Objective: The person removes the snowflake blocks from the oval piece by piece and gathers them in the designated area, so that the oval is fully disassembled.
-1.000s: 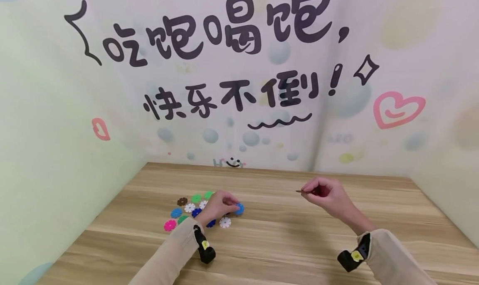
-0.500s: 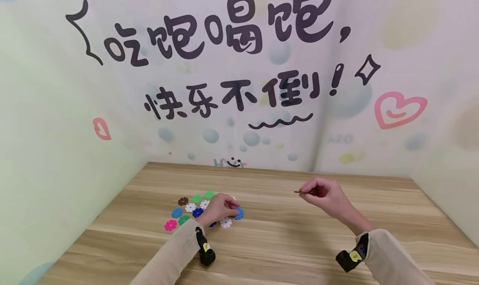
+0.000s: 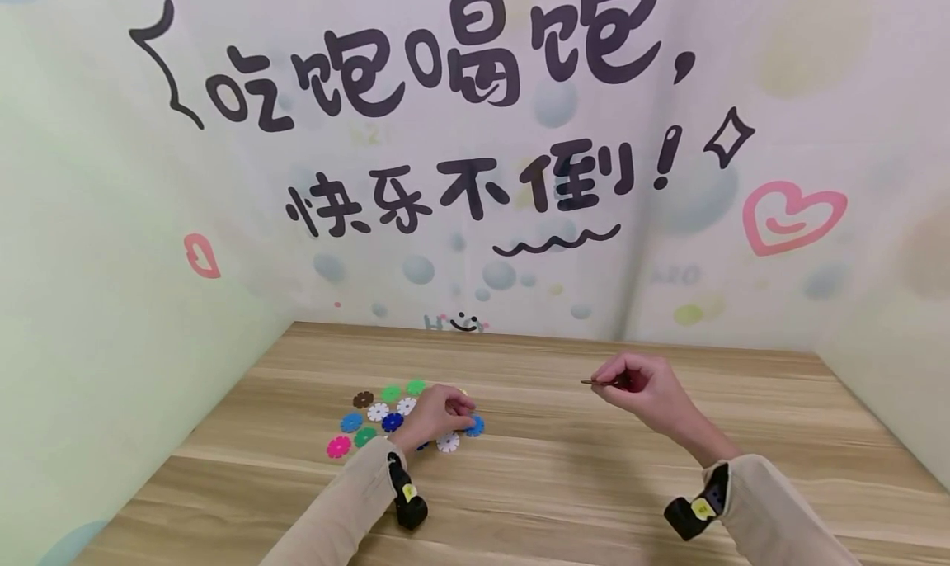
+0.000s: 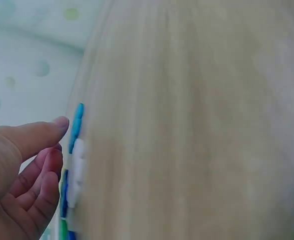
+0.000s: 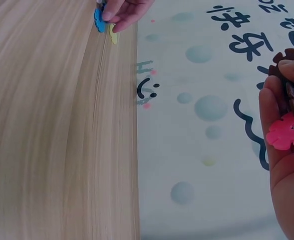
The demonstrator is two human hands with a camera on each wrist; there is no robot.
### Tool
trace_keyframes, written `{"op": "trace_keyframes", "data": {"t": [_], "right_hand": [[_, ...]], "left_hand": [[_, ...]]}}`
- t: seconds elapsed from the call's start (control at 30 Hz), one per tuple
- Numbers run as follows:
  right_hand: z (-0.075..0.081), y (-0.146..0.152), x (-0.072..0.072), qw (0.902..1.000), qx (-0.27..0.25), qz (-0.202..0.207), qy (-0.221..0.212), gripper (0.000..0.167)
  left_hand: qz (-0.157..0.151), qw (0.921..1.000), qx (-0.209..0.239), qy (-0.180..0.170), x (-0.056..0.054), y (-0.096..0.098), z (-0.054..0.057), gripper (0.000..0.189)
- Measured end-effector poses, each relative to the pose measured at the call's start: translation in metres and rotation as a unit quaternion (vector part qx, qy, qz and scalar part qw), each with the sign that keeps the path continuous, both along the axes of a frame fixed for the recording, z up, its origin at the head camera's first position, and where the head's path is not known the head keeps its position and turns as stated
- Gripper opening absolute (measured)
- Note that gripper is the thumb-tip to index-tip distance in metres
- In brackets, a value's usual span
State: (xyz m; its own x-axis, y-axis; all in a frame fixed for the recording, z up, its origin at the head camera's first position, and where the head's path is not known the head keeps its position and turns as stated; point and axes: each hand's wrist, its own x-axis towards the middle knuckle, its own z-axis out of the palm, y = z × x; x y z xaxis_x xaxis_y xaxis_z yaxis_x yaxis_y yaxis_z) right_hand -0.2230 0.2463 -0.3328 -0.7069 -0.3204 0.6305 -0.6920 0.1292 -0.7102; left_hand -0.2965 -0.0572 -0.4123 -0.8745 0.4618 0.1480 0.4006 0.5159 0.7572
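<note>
My left hand (image 3: 433, 417) hovers low over a group of notched plastic snowflake discs, its fingers loosely bent. By its fingertips a light blue disc (image 3: 477, 426) lies on the table; in the left wrist view a small gap parts the thumb from that disc (image 4: 75, 127). A white disc (image 4: 76, 172) lies beside it. Raised above the table, my right hand (image 3: 646, 389) pinches joined snowflake discs. The right wrist view shows the brown disc (image 5: 276, 70) under the thumb, a dark piece below, and a pink disc (image 5: 285, 134) against the palm, partly cut off.
More discs lie left of and around the left hand: pink (image 3: 338, 446), brown (image 3: 363, 400), green (image 3: 365, 437), dark blue (image 3: 392, 422) and white (image 3: 448, 442). A yellow disc (image 5: 113, 36) sits behind the light blue one. The wooden table (image 3: 534, 500) meets a printed curtain (image 3: 519, 294) behind.
The light blue disc, at the left fingertips a second ago, has gone down slightly onto the table, and the fingers have come off it. My right hand has drifted slightly left, still pinching the discs.
</note>
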Motion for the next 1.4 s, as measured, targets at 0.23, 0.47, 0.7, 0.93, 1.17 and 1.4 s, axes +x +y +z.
{"op": "trace_keyframes", "data": {"t": [0.23,0.47,0.7,0.93,1.17,1.4], "right_hand": [[-0.004,-0.005,-0.002,0.9998,-0.002,0.022,0.001,0.019],[-0.005,-0.011,-0.003,0.9999,0.010,0.010,0.002,0.017],[-0.006,-0.017,-0.002,0.9996,0.028,0.008,-0.006,0.015],[-0.009,-0.024,-0.005,0.9993,0.025,0.024,-0.017,0.014],[-0.011,-0.032,-0.007,0.9980,0.017,0.061,-0.009,0.014],[-0.012,-0.037,-0.007,0.9966,0.024,0.077,-0.019,0.013]], "left_hand": [[-0.018,0.9992,0.031,0.018,0.006,0.007,0.013,0.018],[-0.039,0.9960,0.078,0.019,0.021,0.025,0.035,0.016],[-0.061,0.9886,0.137,0.017,0.045,0.046,0.065,0.016],[-0.084,0.9783,0.189,0.003,0.065,0.062,0.090,0.019],[-0.120,0.9716,0.204,0.011,0.070,0.068,0.093,0.017],[-0.132,0.9642,0.223,0.053,0.069,0.068,0.090,0.013]]}}
